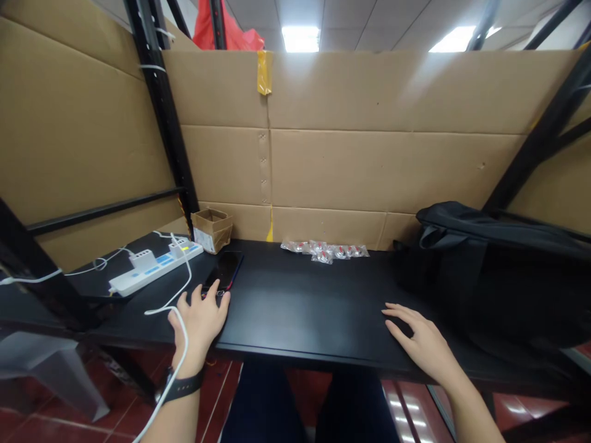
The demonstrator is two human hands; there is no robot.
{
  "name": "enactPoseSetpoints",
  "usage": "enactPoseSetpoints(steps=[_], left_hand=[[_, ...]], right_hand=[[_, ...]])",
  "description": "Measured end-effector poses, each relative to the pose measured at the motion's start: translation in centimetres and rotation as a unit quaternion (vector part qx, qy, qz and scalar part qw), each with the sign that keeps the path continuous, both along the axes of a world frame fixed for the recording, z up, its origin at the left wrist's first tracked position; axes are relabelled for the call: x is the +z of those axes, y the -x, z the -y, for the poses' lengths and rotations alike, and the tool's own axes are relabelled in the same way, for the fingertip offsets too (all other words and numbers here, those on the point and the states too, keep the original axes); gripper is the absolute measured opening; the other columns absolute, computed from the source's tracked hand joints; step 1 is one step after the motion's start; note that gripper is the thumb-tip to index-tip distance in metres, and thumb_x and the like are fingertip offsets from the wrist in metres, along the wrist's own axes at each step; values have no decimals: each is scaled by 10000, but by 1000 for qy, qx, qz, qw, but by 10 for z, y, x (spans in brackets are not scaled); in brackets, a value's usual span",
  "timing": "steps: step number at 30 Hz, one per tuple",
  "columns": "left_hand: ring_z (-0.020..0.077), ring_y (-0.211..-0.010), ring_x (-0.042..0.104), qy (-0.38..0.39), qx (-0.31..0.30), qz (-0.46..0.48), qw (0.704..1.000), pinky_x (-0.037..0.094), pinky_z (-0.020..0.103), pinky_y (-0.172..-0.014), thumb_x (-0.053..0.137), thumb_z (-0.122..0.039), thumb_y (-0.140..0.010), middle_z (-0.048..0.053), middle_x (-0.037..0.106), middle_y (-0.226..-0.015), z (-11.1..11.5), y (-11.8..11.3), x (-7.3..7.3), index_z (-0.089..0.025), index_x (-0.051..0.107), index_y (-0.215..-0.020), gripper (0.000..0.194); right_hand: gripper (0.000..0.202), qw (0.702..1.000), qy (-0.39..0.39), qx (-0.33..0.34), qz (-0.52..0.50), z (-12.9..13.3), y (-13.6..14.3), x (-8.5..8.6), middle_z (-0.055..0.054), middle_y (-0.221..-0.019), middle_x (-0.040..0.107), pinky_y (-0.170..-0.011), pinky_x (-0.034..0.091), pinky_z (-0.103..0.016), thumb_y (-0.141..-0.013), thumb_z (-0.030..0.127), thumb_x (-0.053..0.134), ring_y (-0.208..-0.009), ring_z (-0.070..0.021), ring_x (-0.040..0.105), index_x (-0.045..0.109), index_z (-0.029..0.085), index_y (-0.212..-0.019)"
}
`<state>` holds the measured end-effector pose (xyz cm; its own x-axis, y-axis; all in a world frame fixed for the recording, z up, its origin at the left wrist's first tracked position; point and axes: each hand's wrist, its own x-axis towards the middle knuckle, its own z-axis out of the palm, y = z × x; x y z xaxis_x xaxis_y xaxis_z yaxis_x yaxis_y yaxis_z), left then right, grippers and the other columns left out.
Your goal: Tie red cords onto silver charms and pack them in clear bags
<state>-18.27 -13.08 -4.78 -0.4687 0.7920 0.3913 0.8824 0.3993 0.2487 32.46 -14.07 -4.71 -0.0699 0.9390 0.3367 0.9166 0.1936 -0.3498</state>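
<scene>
My left hand [202, 320] lies at the near left of the black table, fingers spread, its fingertips at the lower end of a dark phone [226, 271]. Whether they press on the phone or only rest beside it, I cannot tell. A white cable [186, 344] runs across the back of that hand and down along the wrist. On the right, my right hand [418, 337] rests on the table top with thumb and fingers apart and nothing in it. Several small clear packets with red-and-silver items [323, 251] lie in a row by the back cardboard wall.
A white power strip [157, 269] with plugged-in chargers sits at the left. Behind the phone stands a small open cardboard box [212, 231]. A large black bag [498, 277] takes up the right side. Black metal posts [161, 104] and cardboard walls [346, 166] enclose the table [305, 307].
</scene>
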Motion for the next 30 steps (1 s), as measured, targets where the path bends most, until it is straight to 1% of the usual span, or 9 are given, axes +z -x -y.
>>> enactPoseSetpoints(steps=[4, 9, 14, 19, 22, 26, 30], left_hand=[[472, -1354, 329, 6, 3, 7, 1000, 254, 749, -1009, 396, -542, -959, 142, 465, -1521, 3, -4, 2, -334, 528, -1461, 558], [480, -1350, 327, -3, -2, 11, 1000, 259, 755, -1000, 442, -520, -947, 141, 498, -1485, 5, -7, 5, -345, 541, -1448, 540], [488, -1383, 292, 6, -1, 7, 1000, 276, 782, -979, 387, -517, -971, 141, 473, -1508, 7, -9, 9, -333, 561, -1431, 526], [466, -1411, 280, 11, 1, -1, 1000, 243, 767, -1033, 381, -499, -979, 134, 472, -1514, 7, -11, 11, -320, 545, -1443, 524], [474, -1400, 294, 11, -2, 3, 1000, 255, 771, -1019, 382, -504, -978, 143, 458, -1524, 6, -11, 10, -318, 513, -1469, 541], [482, -1403, 287, 9, -5, -1, 1000, 259, 777, -1004, 377, -503, -980, 146, 442, -1537, 5, -7, 7, -321, 491, -1482, 546], [487, -1401, 298, 21, -17, -3, 1000, 284, 732, -1029, 381, -531, -970, 148, 447, -1533, 3, -2, 5, -290, 462, -1498, 586]], right_hand=[[358, 1000, -9, 6, 7, -2, -1, 0, -20, -1351, 658, -1046, 485, -521, -911, 546, 509, -1294, -317, 577, 741, 354, -1104], [369, 1000, -3, 0, 4, -2, 0, 1, -19, -1365, 649, -979, 530, -496, -915, 552, 494, -1306, -321, 567, 740, 364, -1115], [368, 1000, -9, 10, 9, -1, 0, 2, -25, -1366, 649, -984, 525, -510, -923, 552, 497, -1294, -326, 577, 738, 355, -1120], [369, 1000, -11, 14, 14, -1, -1, 2, -22, -1357, 657, -965, 536, -503, -932, 553, 496, -1287, -321, 583, 732, 343, -1123], [365, 1000, -8, 13, 15, -1, -1, 2, -17, -1359, 655, -958, 539, -499, -932, 551, 496, -1292, -320, 579, 730, 345, -1121], [369, 1000, -12, 17, 18, -1, 0, 3, -30, -1349, 661, -992, 514, -513, -932, 548, 498, -1282, -325, 585, 732, 337, -1124], [357, 1000, -16, 10, 16, 1, 2, 5, -19, -1352, 659, -978, 525, -496, -932, 549, 506, -1279, -314, 590, 728, 350, -1128]])
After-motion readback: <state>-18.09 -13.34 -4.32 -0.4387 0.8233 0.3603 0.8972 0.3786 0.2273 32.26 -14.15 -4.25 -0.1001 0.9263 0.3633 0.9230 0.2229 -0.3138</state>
